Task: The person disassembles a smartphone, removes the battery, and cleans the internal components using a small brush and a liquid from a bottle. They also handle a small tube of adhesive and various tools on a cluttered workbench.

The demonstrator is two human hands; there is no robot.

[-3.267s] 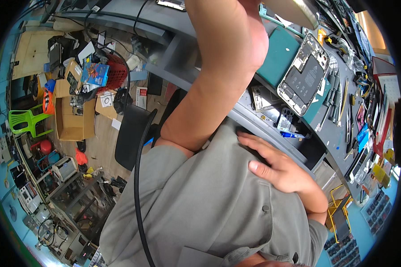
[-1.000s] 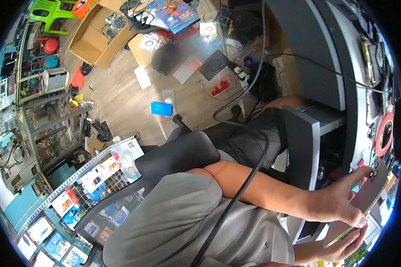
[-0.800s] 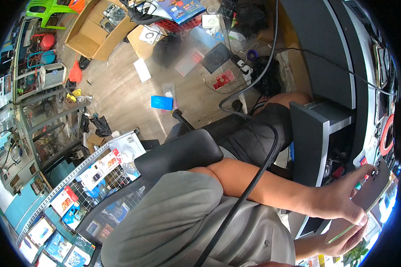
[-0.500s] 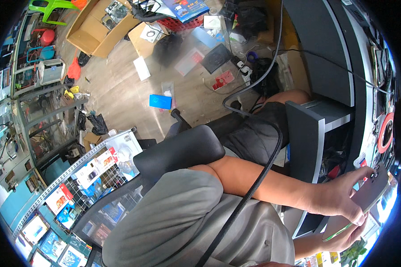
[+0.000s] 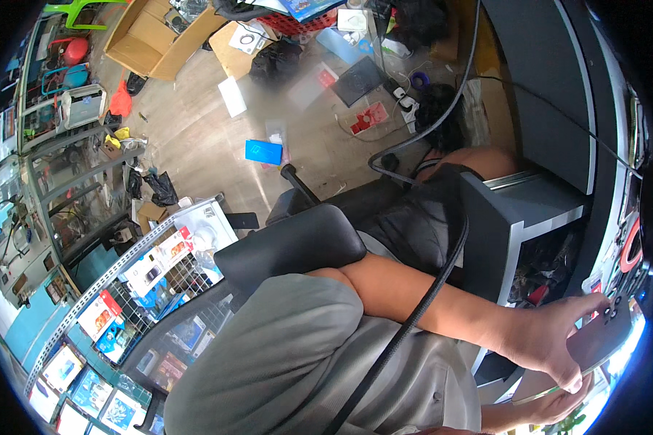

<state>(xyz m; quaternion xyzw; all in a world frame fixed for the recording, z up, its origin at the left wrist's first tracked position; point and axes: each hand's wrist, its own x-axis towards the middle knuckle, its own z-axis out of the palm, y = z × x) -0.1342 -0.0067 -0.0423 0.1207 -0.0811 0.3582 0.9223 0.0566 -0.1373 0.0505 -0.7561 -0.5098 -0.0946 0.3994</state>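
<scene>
At the right side, my left hand (image 5: 548,337) grips a flat grey smartphone (image 5: 608,339) with round camera lenses near its far end. My left thumb and fingers are spread along the phone's edge. Below it, my right hand (image 5: 559,407) closes on the phone's lower part, its fingers partly hidden by the phone and the left hand. My left forearm (image 5: 442,304) crosses in front of my grey shirt, the elbow beside a black chair armrest (image 5: 290,250).
A black cable (image 5: 406,326) hangs across my forearm. Beyond it stands a dark grey desk with an open drawer (image 5: 533,206). A blue box (image 5: 263,152), papers and a cardboard box (image 5: 156,47) lie on the floor. Left stands a wire rack with packaged goods (image 5: 152,279).
The view has shifted slightly. My hands and the smartphone sit a little lower, and the phone has tilted so the green along its lower edge shows less.
</scene>
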